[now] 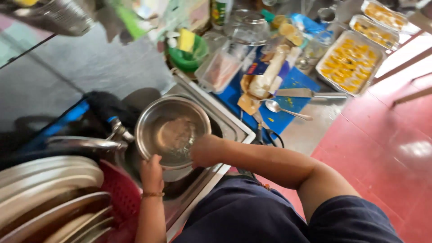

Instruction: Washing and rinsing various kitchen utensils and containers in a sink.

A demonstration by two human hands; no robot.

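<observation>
Steel bowl (173,131) sits over the sink (227,123), tilted up toward the camera, a little water inside. Left hand (151,173) grips its near rim, fingers closed on the edge. Right hand (206,150) is at the bowl's right rim, curled w/ fingers dipping inside; can't tell if its grip is tight on the rim or just pressing.

Tap (118,129) is just left of the bowl, nearly touching the rim. Near left: stack of steel plates (49,198) leaning in a red basket (121,193), right beside the left wrist, so that side is tight. Sink edge runs close along the right forearm.

Far right of the sink, on the worktop (310,126): blue cutting board (279,96) w/ a spoon (285,109), flat scraper (299,93) and food wrapper (265,78). Clear plastic tub (219,69) and green bowl (189,54) behind it. Trays of yellow food (350,62) at far right. Worktop is crowded up to its edge; red floor (382,148) lies beyond, right.
</observation>
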